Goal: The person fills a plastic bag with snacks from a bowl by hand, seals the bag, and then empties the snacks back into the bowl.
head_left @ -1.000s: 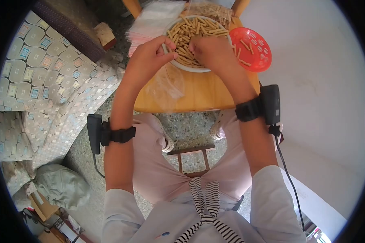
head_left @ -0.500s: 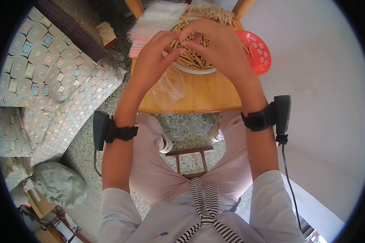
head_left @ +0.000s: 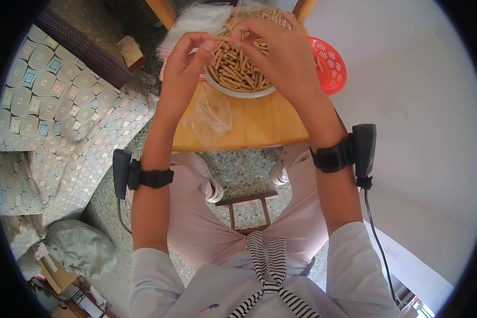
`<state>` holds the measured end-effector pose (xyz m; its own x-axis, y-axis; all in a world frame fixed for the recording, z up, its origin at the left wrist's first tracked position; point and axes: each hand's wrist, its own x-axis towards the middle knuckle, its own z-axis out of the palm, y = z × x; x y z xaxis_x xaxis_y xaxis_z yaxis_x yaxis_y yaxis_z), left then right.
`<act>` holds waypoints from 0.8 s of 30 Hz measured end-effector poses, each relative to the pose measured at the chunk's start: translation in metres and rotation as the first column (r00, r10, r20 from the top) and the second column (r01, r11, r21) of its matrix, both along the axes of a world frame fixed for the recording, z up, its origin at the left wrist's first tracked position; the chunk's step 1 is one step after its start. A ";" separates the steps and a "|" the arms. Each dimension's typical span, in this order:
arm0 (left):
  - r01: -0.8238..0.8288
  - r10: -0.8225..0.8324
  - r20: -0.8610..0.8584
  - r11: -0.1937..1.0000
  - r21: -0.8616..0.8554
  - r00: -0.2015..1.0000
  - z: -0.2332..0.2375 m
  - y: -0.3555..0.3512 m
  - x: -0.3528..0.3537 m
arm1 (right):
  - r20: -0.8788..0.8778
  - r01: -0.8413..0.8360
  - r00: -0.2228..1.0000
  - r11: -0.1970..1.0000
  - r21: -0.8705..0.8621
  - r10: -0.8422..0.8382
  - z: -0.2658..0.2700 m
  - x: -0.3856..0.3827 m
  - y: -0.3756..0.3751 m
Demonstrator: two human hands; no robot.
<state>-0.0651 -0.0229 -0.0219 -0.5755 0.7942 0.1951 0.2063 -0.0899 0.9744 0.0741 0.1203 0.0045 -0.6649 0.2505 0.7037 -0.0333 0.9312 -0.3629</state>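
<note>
A light brown stick piece (head_left: 222,38) lies between my two hands, above a white bowl (head_left: 244,95) filled with similar short sticks (head_left: 236,71). Its left end is pinched in the fingers of my left hand (head_left: 188,58), and its right end meets the thumb and fingertips of my right hand (head_left: 273,47). The bowl stands on a wooden chair seat (head_left: 254,124). A clear plastic bag (head_left: 213,111) lies in front of the bowl, at its left.
A stack of clear bags (head_left: 196,21) lies behind my left hand. More sticks in a bag (head_left: 267,15) are behind the bowl. A red basket (head_left: 331,69) holding a few sticks is on the right. Patterned cloth (head_left: 63,100) hangs at left.
My left hand has moved a little left and up, away from my right hand, and the stick now shows between them. The view has shifted slightly, uncovering more of the bowl.
</note>
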 end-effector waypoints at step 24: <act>-0.100 0.192 -0.532 0.975 0.198 0.825 0.014 -0.004 0.023 | 0.129 0.021 0.992 0.961 -0.275 0.015 -0.010 -0.007 -0.017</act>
<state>-0.0421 -0.0266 -0.0075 -0.4452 0.6421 0.6240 0.7215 -0.1555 0.6748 0.0673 0.1028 -0.0052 -0.7443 0.4242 0.5158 0.0329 0.7947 -0.6062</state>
